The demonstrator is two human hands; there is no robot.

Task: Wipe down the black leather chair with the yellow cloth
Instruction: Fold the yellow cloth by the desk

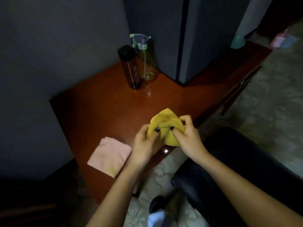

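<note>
both hands bunch the yellow cloth (165, 126) above the table's (98, 112) near edge; the left hand (145, 140) pinches one side, the right hand (183, 133) the other, probably folding it into a pad; the black leather chair (246, 161) waits just right, unwiped; a pink cloth (109, 155) lies spare.

The bunched cloth (165, 123), gripped between left hand (144, 141) and right hand (186, 136), was over the surface's (101, 102) near edge. On the surface, a folded cloth (109, 155) lay at its eight o'clock; a water bottle (130, 68) stood at eleven, a spray bottle (146, 63) just right of it. The leather chair (246, 161) stood at four.
</note>
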